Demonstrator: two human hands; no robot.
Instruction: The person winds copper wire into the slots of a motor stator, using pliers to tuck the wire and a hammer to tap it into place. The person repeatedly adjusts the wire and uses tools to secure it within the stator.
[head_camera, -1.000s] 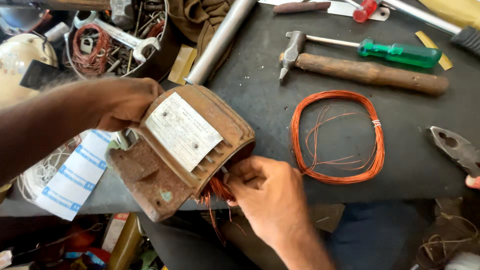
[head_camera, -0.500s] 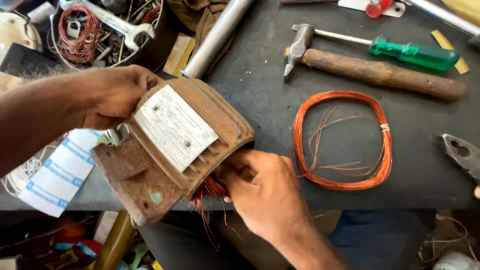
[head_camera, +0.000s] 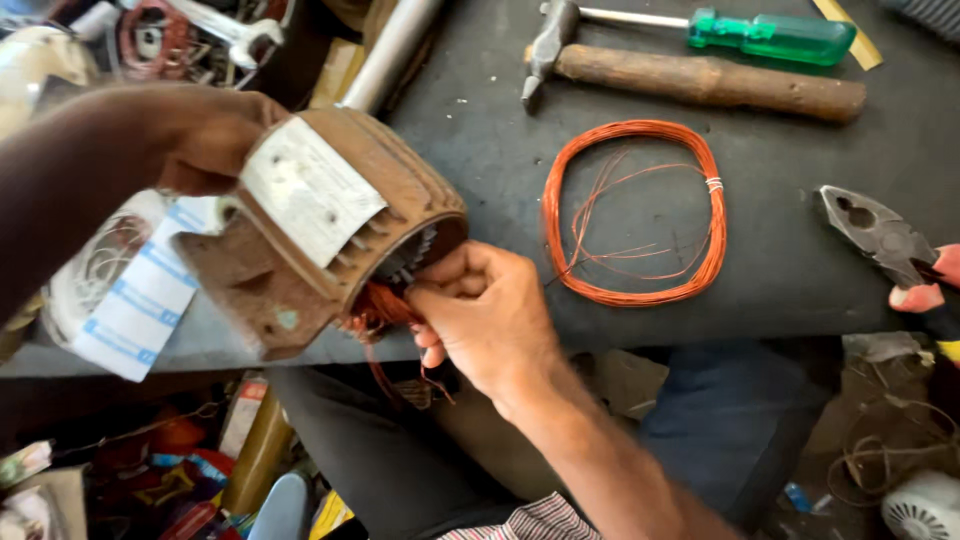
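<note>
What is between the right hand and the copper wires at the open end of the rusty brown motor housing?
Nothing visible. The right hand already pinches the copper wires at the open end of the rusty brown motor housing, which the left hand holds.

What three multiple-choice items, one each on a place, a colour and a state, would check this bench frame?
1. Where does the loose copper wire coil lie?
A. on the dark bench top, right of the motor housing
B. inside the motor housing
C. on the floor

2. What colour is the screwdriver handle?
A. red
B. green
C. yellow

3. How is the rusty motor housing held?
A. flat on the bench
B. lifted and tilted by the left hand
C. clamped in a vise

Answers: 1 A, the coil rests flat on the bench top. 2 B, the handle is clear green. 3 B, the left hand grips its far end while the right hand pinches copper wires at its open end.
</note>
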